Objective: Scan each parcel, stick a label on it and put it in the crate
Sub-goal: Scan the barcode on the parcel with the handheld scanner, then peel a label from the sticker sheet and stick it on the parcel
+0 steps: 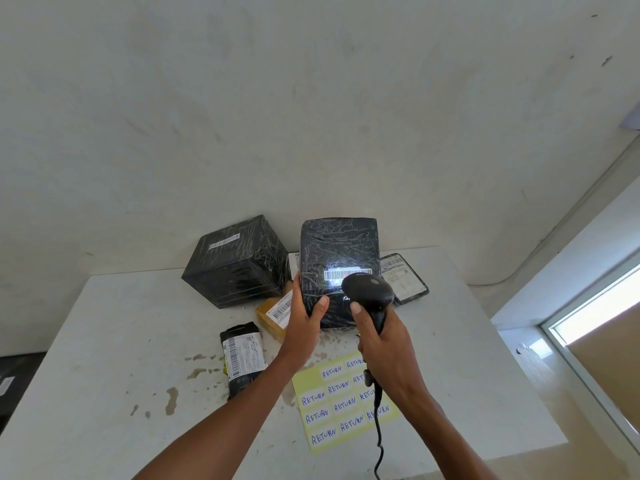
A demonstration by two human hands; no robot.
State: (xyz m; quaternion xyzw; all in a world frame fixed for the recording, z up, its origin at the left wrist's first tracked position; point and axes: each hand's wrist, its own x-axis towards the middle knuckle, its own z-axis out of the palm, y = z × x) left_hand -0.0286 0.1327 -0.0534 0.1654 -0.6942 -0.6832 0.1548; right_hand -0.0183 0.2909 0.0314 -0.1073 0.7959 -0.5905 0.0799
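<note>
Arms (214, 427) over stained table (104, 341), scuffed wall (311, 98)

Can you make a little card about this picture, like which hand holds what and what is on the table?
left hand: holds the black wrapped parcel by its left edge
right hand: grips the scanner, aimed at the parcel
barcode: lit by the scanner's light
label sheet: yellow, with RETURN stickers, flat on the table
other parcels: black box, small brown parcel, black bag, flat black parcel
crate: not in view
</note>
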